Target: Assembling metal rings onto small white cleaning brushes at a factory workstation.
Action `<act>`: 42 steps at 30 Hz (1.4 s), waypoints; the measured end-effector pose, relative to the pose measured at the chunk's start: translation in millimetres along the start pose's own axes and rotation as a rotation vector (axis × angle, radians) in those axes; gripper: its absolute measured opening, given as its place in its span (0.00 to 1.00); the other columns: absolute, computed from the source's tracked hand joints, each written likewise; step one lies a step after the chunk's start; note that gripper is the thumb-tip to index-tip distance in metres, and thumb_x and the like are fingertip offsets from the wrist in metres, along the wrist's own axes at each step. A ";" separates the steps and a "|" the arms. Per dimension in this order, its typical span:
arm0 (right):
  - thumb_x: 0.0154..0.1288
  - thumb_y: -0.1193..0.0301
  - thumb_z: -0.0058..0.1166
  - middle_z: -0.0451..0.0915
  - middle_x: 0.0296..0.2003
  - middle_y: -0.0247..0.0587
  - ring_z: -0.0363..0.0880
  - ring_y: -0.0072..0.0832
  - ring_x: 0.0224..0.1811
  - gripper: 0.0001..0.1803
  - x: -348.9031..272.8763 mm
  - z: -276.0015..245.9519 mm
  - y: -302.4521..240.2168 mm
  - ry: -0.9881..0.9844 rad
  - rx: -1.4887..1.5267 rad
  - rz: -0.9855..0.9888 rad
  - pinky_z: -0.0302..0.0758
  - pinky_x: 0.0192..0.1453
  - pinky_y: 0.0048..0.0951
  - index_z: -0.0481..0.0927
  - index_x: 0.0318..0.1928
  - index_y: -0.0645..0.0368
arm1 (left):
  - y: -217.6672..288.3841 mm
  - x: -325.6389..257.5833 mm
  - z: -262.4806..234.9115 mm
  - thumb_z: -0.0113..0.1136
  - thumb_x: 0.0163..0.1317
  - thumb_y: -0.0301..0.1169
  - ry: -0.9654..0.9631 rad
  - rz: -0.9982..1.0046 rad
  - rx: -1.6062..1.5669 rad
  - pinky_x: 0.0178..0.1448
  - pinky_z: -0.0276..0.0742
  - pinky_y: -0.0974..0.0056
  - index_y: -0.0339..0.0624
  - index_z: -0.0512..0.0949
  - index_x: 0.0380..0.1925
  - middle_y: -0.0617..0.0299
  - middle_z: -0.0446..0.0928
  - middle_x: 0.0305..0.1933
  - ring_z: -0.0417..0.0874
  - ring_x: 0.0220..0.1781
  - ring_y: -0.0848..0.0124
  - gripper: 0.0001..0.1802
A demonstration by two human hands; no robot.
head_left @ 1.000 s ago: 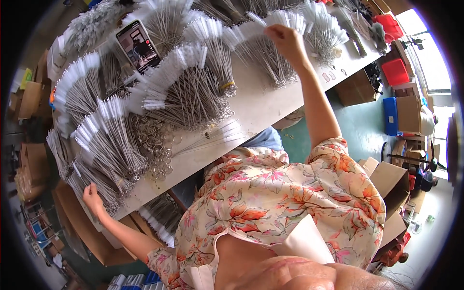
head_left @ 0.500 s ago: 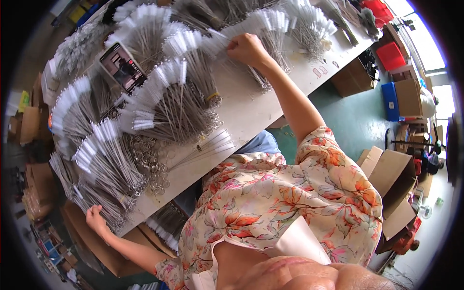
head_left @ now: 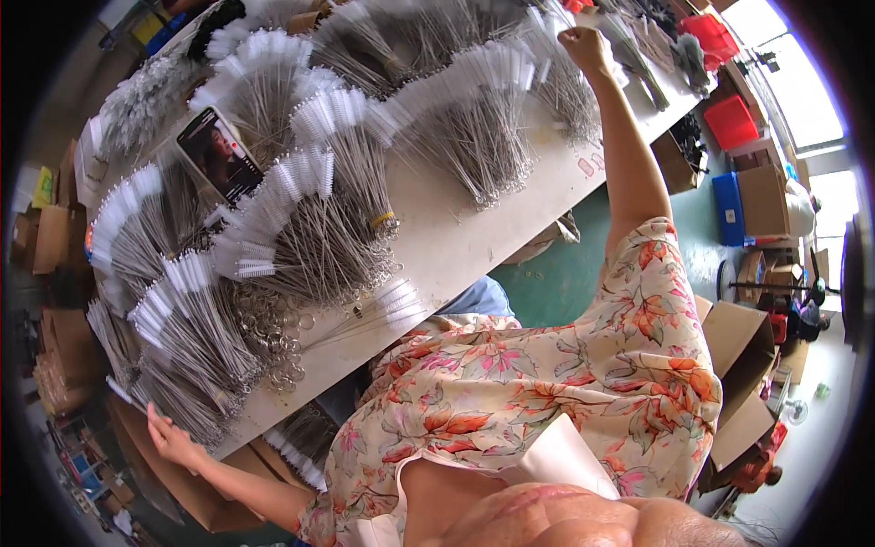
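Observation:
Wire-handled cleaning brushes with white bristle heads lie in fanned bundles over the table. My left hand (head_left: 175,442), beyond the table's near left edge, pinches the wire of a single brush whose white head (head_left: 119,390) points up and left. My right hand (head_left: 586,49) is stretched to the far right with closed fingers, over a far bundle of brushes (head_left: 570,102); a white-tipped brush seems to be in it, partly lost among the others. Nearest my left hand is a bundle of brushes (head_left: 185,394). A few loose brushes (head_left: 387,308) lie near the front edge.
A lit phone (head_left: 217,155) leans among the bundles at the left. Loose metal rings (head_left: 278,342) sit in a heap near the table's front edge. Cardboard boxes (head_left: 738,356) stand on the right, with a blue bin (head_left: 730,199) and red bins (head_left: 732,118) farther off.
My right hand has swung farther away and to the right, to another bundle. My left hand has shifted slightly down and left, and the brush now sticks out past the table edge.

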State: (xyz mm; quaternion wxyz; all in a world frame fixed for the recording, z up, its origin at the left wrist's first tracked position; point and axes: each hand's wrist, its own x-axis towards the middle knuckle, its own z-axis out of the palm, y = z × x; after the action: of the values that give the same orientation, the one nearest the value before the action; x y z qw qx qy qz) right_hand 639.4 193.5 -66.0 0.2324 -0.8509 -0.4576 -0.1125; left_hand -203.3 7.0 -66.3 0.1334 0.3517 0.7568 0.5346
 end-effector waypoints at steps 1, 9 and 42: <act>0.45 0.54 0.54 0.82 0.32 0.41 0.80 0.40 0.37 0.15 -1.0 1.4 -3.0 -0.096 0.026 0.025 0.75 0.43 0.38 0.84 0.33 0.44 | -2.8 -6.2 1.9 0.48 0.65 0.39 -0.013 0.010 0.003 0.17 0.45 0.78 0.46 0.77 0.46 0.74 0.62 0.25 0.53 0.18 0.88 0.15; 0.46 0.61 0.53 0.80 0.36 0.53 0.79 0.45 0.41 0.15 30.1 38.3 22.2 -0.122 -0.220 -0.111 0.75 0.47 0.40 0.82 0.32 0.55 | -0.1 -31.5 28.4 0.51 0.63 0.40 -0.114 -0.077 -0.108 0.18 0.44 0.80 0.45 0.80 0.40 0.76 0.63 0.23 0.54 0.19 0.89 0.14; 0.56 0.62 0.55 0.79 0.29 0.37 0.74 0.23 0.26 0.14 16.2 -61.7 -46.1 0.441 0.448 -0.044 0.69 0.29 0.28 0.81 0.37 0.59 | -2.7 -80.7 29.0 0.52 0.64 0.34 -0.183 -0.187 -0.587 0.17 0.46 0.79 0.35 0.78 0.38 0.70 0.66 0.23 0.57 0.17 0.87 0.13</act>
State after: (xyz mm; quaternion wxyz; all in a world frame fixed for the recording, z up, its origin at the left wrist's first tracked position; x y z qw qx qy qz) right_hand 611.4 196.4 7.5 0.5053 -0.7234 -0.4280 -0.1956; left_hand -129.8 -27.2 -94.3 0.3450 0.2739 0.5842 0.6817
